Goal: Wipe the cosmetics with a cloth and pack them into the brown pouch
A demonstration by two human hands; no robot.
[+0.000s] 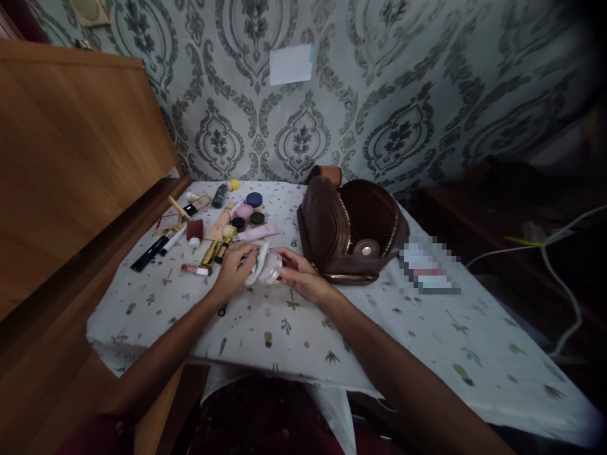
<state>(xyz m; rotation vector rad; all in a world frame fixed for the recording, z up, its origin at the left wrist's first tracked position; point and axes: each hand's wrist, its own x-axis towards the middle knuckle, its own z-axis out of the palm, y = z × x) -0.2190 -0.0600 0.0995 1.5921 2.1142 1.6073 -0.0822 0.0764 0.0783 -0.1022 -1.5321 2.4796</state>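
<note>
Over the near middle of the table, both hands meet at a small clear round jar (pixel 272 268). My right hand (pixel 306 278) curls its fingers and thumb round the jar's right side. My left hand (pixel 233 272) grips a white curved, band-like piece (pixel 258 265) against the jar's left side; I cannot make out whether the two are joined. Just beyond my left hand lie two gold-and-black tubes (pixel 224 249) and a pink squeeze tube (pixel 258 232). A brown leather bag (pixel 327 224) with its zip undone stands right of my right hand.
Several cosmetics lie at the left, among them a black tube (pixel 149 254), a dark red bottle (pixel 194 231) and a blue-lidded jar (pixel 254 200). A blurred-out item (pixel 429 268) lies right of the bag. A wooden cabinet (pixel 80 145) borders the left; white cables (pixel 564 278) hang at right.
</note>
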